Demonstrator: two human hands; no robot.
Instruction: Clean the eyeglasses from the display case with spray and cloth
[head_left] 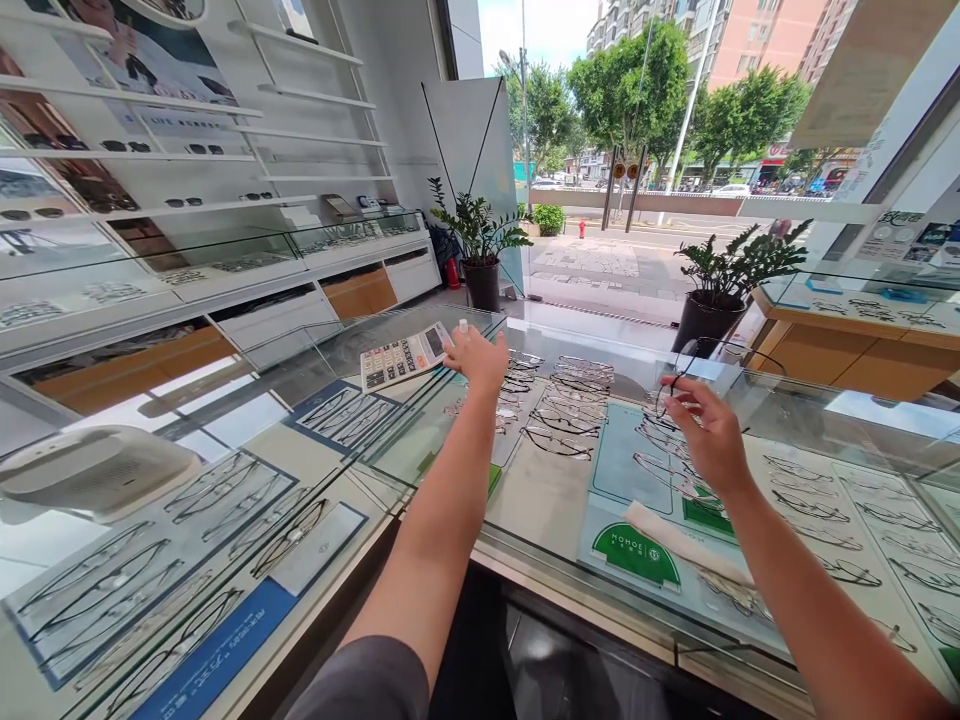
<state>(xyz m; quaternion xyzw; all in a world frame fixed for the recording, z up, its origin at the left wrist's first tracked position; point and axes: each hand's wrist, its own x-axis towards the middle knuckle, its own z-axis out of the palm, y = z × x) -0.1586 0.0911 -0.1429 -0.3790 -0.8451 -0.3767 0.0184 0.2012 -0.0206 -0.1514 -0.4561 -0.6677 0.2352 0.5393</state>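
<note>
My left hand (477, 356) reaches over the glass counter, beside the right end of a calculator (401, 358). Its fingers are curled around a small thing with a white top (463, 326); the rest of it is hidden by the hand. Raised above the right part of the counter, my right hand (699, 420) pinches a pair of dark thin-rimmed eyeglasses (731, 343) by one side. Beneath that hand, more eyeglasses lie in rows under the glass. A rolled pale cloth (682, 540) rests on the counter top, nearer to me than the right hand.
Display counters (435, 480) hold many glasses frames on trays and cards. A grey-white device (97, 465) stands at the left. Potted plants (482, 280) flank the glass front at the back. Wall shelves (180, 155) with sunglasses line the left side.
</note>
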